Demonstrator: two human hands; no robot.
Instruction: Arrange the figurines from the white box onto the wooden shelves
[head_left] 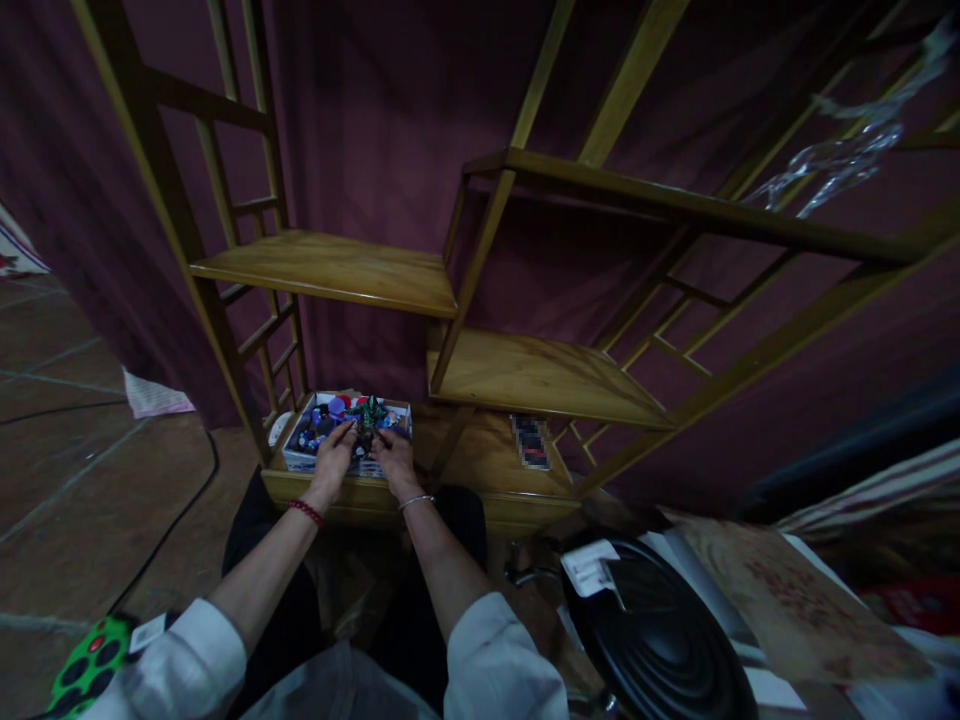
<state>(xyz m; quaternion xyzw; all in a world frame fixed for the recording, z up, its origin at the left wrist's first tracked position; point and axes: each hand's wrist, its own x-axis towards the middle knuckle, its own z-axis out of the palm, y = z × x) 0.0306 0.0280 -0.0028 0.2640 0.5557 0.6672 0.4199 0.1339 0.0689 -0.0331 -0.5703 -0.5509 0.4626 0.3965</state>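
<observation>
And here's the dk-green spiky toy, btwn the hands at the white-sided box of small toys! L hand and R hand curl their fingers in from either side; can't tell if either has a firm grip. Spikes could snag neighbours b/c it's packed in there, pulling bits out. Box sits nr the front edge of the btm shelf, so a hard tug could tip it kneeward.
</observation>
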